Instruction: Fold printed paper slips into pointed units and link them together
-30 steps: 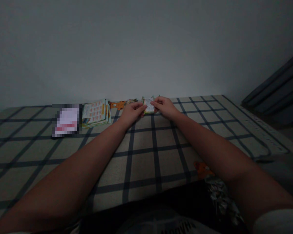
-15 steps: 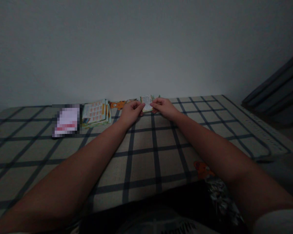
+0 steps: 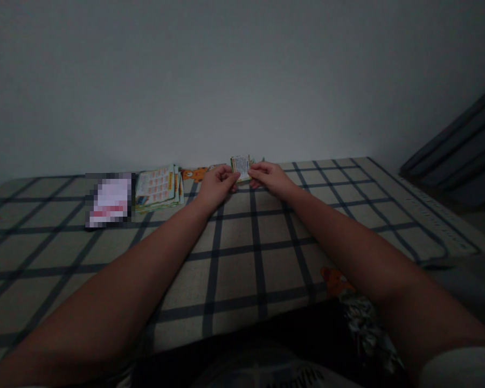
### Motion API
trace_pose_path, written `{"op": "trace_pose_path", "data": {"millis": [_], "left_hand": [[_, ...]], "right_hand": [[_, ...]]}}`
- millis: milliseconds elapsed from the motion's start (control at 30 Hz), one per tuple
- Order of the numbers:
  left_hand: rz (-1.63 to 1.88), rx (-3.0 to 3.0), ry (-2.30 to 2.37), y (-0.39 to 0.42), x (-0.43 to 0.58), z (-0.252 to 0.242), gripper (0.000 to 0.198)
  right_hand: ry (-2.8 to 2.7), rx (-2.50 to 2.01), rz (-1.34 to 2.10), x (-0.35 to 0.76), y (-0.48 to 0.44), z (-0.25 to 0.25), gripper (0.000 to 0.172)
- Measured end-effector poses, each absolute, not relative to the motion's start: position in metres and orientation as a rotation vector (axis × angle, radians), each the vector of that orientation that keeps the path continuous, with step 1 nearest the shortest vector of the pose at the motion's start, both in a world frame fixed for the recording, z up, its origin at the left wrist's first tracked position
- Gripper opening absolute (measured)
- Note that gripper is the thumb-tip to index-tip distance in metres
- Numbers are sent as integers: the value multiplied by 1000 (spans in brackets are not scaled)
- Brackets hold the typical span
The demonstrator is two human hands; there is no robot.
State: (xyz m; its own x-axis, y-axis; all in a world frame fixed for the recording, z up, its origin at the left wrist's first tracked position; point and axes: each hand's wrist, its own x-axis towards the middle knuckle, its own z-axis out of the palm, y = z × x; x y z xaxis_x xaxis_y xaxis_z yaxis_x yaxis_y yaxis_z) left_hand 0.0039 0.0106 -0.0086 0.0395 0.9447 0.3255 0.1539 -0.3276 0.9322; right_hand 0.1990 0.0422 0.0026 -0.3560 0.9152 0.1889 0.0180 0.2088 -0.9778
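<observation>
Near the wall, a small printed card (image 3: 241,166) with lines of text is held up between my two hands. My left hand (image 3: 220,182) pinches its lower left edge between thumb and fingers. At the card's right edge, my right hand (image 3: 268,176) grips it with thumb and forefinger. The text is too small to read. Behind my right hand some green-edged paper (image 3: 258,160) shows, mostly hidden. To the left of my hands lies a stack of printed sheets (image 3: 157,186), white with green and yellow edges.
A blurred-out, phone-like object (image 3: 110,200) lies left of the stack. All of this is on a checked cloth (image 3: 234,269) with printed orange bears. A plain wall (image 3: 242,81) rises right behind it, and a dark curtain-like fabric (image 3: 464,140) hangs at the right.
The card has shifted slightly up and left and stands a little more upright. Both hands keep nearly the same place and grip.
</observation>
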Motion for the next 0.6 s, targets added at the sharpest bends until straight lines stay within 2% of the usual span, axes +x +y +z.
{"op": "trace_pose_path", "data": {"millis": [333,600], "left_hand": [[1336,1612,1103,16,2,-13,23],[1297,1706,1214,14,0,-13,23]], "right_hand": [[-1595,-937,1298,196,36,11,22],[-1599,-937,1375,197,38,5,12]]}}
